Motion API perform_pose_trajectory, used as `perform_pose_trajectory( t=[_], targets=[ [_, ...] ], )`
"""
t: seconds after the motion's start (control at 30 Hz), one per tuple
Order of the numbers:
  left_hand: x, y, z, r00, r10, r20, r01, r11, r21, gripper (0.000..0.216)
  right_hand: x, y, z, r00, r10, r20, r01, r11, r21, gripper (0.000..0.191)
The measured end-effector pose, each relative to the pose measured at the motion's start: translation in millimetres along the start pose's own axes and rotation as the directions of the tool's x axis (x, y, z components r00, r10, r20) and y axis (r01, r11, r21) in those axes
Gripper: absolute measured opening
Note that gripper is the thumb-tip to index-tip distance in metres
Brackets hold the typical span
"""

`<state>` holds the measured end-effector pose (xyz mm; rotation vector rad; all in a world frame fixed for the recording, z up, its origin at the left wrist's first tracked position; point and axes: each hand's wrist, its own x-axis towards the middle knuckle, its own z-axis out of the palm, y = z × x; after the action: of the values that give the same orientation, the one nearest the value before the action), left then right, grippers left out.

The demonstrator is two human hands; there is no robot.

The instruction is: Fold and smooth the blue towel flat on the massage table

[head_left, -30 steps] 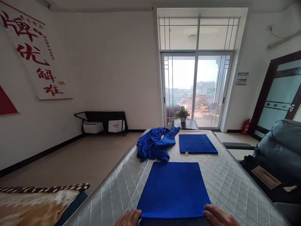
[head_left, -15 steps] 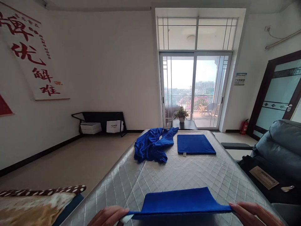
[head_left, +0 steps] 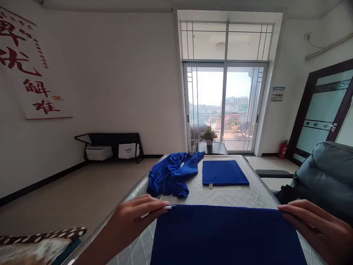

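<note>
A blue cloth (head_left: pixel 226 235) hangs stretched between my hands above the near end of the padded table. My left hand (head_left: pixel 138 215) pinches its upper left corner, where a small white tag shows under the fingers. At the upper right corner my right hand (head_left: pixel 314 222) grips the same edge. Farther off lies a blue cloth folded into a flat rectangle (head_left: pixel 224 172), its white label at the front edge. Left of that rectangle is a crumpled heap of blue cloth (head_left: pixel 172 175).
The table's silver quilted cover (head_left: pixel 256 195) runs toward a potted plant (head_left: pixel 209 136) by the sliding glass door. A dark armchair (head_left: pixel 328 176) stands on the right. At lower left lies a patterned blanket (head_left: pixel 35 246). A black rack (head_left: pixel 113 141) with white boxes is by the wall.
Both hands have risen with the held cloth. Its gripped edge is now up, and the cloth hangs down toward me instead of lying out on the table. The view has shifted slightly right.
</note>
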<state>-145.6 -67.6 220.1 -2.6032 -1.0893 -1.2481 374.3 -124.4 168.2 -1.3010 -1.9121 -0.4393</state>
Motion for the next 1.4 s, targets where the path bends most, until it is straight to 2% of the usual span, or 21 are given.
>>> perform_pose_trajectory(
  t=[0.1,0.2,0.27,0.37,0.47,0.53,0.6,0.73,0.8,0.87,0.93,1.07,1.27,1.4],
  targets=[
    [53.9,-31.0,37.6,0.984,-0.003,0.180,0.016,0.998,-0.068,0.029,48.2,26.8,26.5,0.979,-0.020,0.200,0.006,0.997,0.071,0.035],
    [117.8,-66.8,75.4,0.969,-0.046,0.244,0.065,0.995,-0.073,0.032,108.7,58.2,57.3,0.974,0.064,0.218,-0.070,0.997,0.020,0.038],
    [166.0,-85.0,97.8,0.985,-0.096,0.146,0.102,0.994,-0.031,0.033,155.9,77.7,73.8,0.982,0.118,0.150,-0.108,0.991,-0.073,0.033],
    [229.6,-102.5,129.0,0.977,-0.189,-0.098,0.188,0.982,-0.027,0.031,222.8,102.7,90.4,0.986,0.159,0.060,-0.147,0.976,-0.158,0.031],
    [259.6,-115.5,161.3,0.933,-0.242,-0.266,0.233,0.970,-0.066,0.027,260.1,125.9,107.5,0.979,0.200,-0.044,-0.204,0.965,-0.164,0.030],
    [255.5,-125.4,186.7,0.923,-0.247,-0.296,0.234,0.969,-0.078,0.025,260.5,142.1,127.7,0.972,0.227,-0.064,-0.234,0.963,-0.131,0.030],
    [234.2,-136.4,217.7,0.937,-0.226,-0.266,0.217,0.974,-0.065,0.022,242.1,157.3,157.6,0.963,0.270,-0.021,-0.270,0.959,-0.081,0.031],
    [160.7,-156.8,292.7,0.971,-0.226,-0.075,0.225,0.974,-0.024,0.019,170.1,174.4,231.7,0.920,0.369,0.136,-0.365,0.930,-0.050,0.033],
    [124.5,-165.6,326.5,0.963,-0.269,0.033,0.269,0.963,0.003,0.018,131.3,177.6,264.0,0.902,0.384,0.196,-0.381,0.923,-0.056,0.030],
    [99.5,-173.0,349.5,0.952,-0.284,0.114,0.284,0.959,0.012,0.019,99.5,181.8,288.1,0.890,0.391,0.233,-0.386,0.920,-0.068,0.026],
    [88.0,-178.0,360.1,0.950,-0.284,0.132,0.282,0.959,0.031,0.020,77.8,189.0,303.6,0.893,0.376,0.246,-0.367,0.927,-0.083,0.026],
    [87.9,-180.5,359.8,0.959,-0.243,0.143,0.230,0.968,0.105,0.019,61.7,205.0,316.5,0.919,0.314,0.240,-0.295,0.949,-0.112,0.027],
    [87.4,-177.0,356.5,0.951,-0.228,0.209,0.194,0.966,0.168,0.020,63.2,209.8,314.6,0.942,0.259,0.214,-0.223,0.958,-0.178,0.023],
    [88.6,-173.9,352.7,0.947,-0.237,0.218,0.200,0.963,0.180,0.018,64.3,208.1,310.9,0.944,0.219,0.249,-0.151,0.953,-0.263,0.020]
  ],
)
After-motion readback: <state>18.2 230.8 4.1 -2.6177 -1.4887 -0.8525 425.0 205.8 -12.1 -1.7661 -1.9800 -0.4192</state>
